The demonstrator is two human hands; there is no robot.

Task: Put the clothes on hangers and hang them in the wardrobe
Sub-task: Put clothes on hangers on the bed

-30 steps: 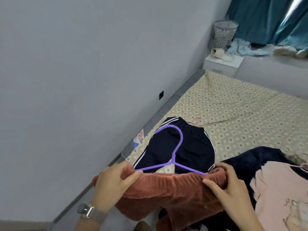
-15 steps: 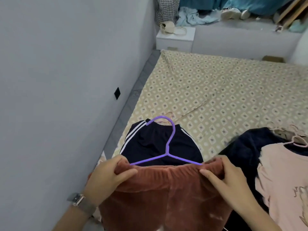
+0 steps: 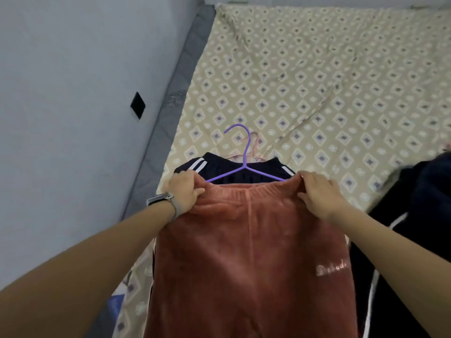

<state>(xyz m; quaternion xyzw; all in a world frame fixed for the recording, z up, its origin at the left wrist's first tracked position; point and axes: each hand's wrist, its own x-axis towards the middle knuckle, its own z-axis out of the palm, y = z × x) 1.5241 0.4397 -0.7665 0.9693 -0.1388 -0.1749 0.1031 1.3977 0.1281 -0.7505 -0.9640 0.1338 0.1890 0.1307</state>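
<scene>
Rust-red fleece trousers (image 3: 251,252) lie spread flat on the bed, waistband away from me, with pale lettering near the right leg. A purple wire hanger (image 3: 244,164) sits in the waistband, its hook pointing away. My left hand (image 3: 185,191) grips the left waistband corner over the hanger's end. My right hand (image 3: 317,191) grips the right corner the same way. Under the trousers lies a dark navy garment with white stripes (image 3: 234,167), only its top edge showing.
The bed has a beige diamond-patterned sheet (image 3: 317,81). A grey wall (image 3: 73,93) with a black socket runs along the left, beside the grey mattress edge. Dark clothes with white stripes (image 3: 415,228) are piled at the right.
The trousers have been lowered and stretched out flat on the bed over the navy garment. My arms have reached forward, and my view has tilted down toward the bed.
</scene>
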